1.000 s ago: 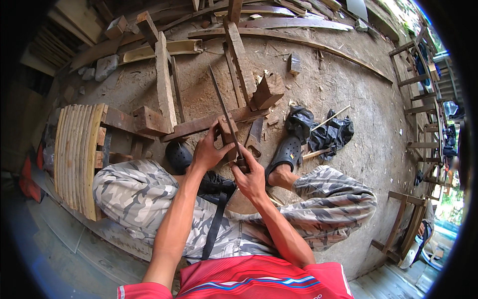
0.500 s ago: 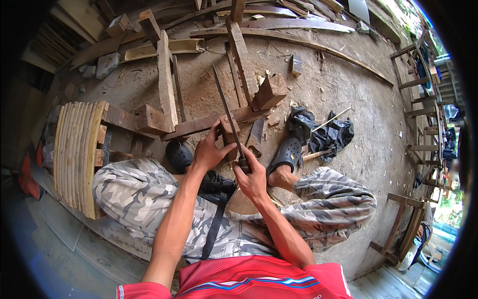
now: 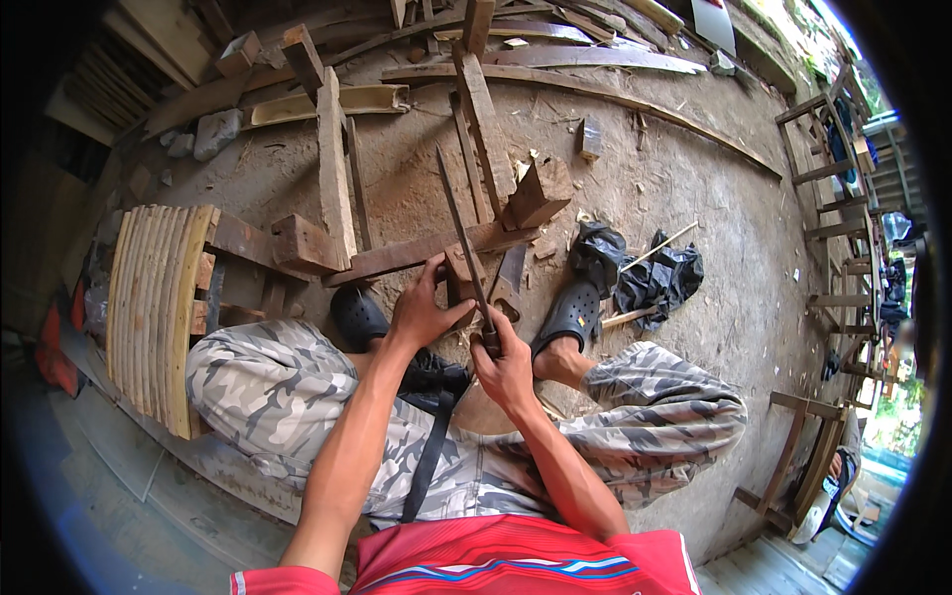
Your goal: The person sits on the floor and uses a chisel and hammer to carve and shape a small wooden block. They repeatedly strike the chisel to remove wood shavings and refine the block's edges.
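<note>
My left hand (image 3: 420, 311) grips a reddish-brown wooden block (image 3: 460, 274), thumb on the near side and fingers around its left side. The block stands against a wooden crosspiece (image 3: 402, 258) of a low frame. My right hand (image 3: 504, 363) is closed around the handle of a long, narrow, dark tool (image 3: 458, 223), its tapered tip pointing away from me. The tool lies along the right part of the block's top; whether it is a file or a blade I cannot tell. Just right of the block, a handsaw (image 3: 507, 284) rests on the ground, partly hidden.
Two upright posts (image 3: 334, 164) and a chunky block (image 3: 537, 193) belong to the wooden frame ahead. A slatted wooden piece (image 3: 154, 307) stands at the left. Black plastic (image 3: 659, 278) lies beside my right clog (image 3: 569, 319). Planks (image 3: 595, 87) stretch across the back.
The dark tool and my right hand have moved slightly back toward me and to the right. My left hand still holds the block in nearly the same place.
</note>
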The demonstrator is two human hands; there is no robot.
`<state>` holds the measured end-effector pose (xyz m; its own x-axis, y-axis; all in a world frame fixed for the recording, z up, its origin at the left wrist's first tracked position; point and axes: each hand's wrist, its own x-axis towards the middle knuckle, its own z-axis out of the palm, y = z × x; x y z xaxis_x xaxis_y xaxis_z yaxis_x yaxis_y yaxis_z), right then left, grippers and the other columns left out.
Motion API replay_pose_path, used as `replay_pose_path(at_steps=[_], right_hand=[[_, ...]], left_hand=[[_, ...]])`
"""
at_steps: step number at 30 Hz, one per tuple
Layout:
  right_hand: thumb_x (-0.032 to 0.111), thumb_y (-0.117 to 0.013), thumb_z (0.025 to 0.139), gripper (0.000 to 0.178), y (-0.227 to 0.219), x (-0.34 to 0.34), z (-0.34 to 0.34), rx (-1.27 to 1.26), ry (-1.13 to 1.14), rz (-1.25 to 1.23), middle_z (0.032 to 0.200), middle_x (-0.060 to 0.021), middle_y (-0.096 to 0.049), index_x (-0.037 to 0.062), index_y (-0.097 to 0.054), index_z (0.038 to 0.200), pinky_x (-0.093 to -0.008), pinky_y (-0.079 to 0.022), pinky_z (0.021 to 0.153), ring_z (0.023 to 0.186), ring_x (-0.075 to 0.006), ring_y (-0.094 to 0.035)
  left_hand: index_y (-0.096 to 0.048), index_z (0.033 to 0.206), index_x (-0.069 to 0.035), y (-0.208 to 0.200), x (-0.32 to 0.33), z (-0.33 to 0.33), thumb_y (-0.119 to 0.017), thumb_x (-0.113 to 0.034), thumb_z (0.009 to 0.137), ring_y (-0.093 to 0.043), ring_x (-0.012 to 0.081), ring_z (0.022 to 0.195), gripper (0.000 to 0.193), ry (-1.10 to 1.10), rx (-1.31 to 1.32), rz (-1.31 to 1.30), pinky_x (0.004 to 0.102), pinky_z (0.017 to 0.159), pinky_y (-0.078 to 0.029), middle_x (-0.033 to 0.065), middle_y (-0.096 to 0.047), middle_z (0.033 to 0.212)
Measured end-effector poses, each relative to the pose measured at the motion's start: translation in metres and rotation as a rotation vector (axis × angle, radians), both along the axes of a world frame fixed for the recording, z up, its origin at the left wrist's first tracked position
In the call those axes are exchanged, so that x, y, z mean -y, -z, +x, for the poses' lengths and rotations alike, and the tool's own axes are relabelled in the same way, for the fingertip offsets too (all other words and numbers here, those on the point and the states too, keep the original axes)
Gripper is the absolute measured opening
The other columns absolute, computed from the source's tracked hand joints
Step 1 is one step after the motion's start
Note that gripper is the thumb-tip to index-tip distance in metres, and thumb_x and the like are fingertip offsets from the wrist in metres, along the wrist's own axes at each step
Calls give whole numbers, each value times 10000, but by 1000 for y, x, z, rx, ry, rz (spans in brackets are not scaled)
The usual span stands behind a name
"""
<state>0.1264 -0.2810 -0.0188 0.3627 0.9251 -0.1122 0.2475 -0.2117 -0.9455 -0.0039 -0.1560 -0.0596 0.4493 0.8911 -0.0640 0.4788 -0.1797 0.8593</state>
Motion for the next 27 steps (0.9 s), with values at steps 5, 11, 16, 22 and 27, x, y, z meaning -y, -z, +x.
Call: replay_pose_path(at_steps=[5, 11, 16, 22, 27], right_hand=[[23, -616, 884, 477, -3, 10, 2, -58, -12, -31, 650, 36, -414, 95, -569, 1354, -241, -345, 520, 574, -49, -393], [32, -616, 862, 516, -2, 23, 3, -9, -50, -133, 679, -86, -576, 82, -562, 1373, -286, -484, 618, 583, -136, -551], [7, -595, 875, 530, 5, 27, -1, -2, -70, -40, 655, -1, -470, 105, -550, 1393, -258, -394, 546, 564, -83, -448], [2, -595, 887, 530, -1, 25, -3, 29, -45, -3, 626, 49, -408, 115, -545, 1402, -238, -341, 502, 545, -37, -388], [24, -624, 908, 440, -2, 26, 0, 32, -2, 31, 596, 43, -393, 98, -582, 1339, -244, -339, 490, 521, -37, -379]], left_hand=[[-448, 1384, -46, 25, 7, -2, -893, -328, 709, -636, 412, 1167, 856, 59, 123, 16, 474, 967, -524, 212, -671, 1233], [-460, 1328, 8, 59, 18, -1, -914, -391, 671, -646, 409, 1143, 893, 36, 135, -60, 456, 950, -528, 249, -656, 1222], [-513, 1297, -35, 66, 18, 3, -910, -359, 677, -692, 388, 1057, 803, -7, 88, -141, 444, 878, -563, 200, -713, 1113], [-551, 1289, -96, 45, 15, 5, -899, -323, 691, -695, 390, 1031, 728, 62, 139, -19, 459, 842, -576, 175, -722, 1096], [-580, 1258, -78, 33, 15, 12, -896, -289, 694, -701, 389, 1017, 680, 18, 81, 67, 455, 826, -576, 177, -728, 1072]])
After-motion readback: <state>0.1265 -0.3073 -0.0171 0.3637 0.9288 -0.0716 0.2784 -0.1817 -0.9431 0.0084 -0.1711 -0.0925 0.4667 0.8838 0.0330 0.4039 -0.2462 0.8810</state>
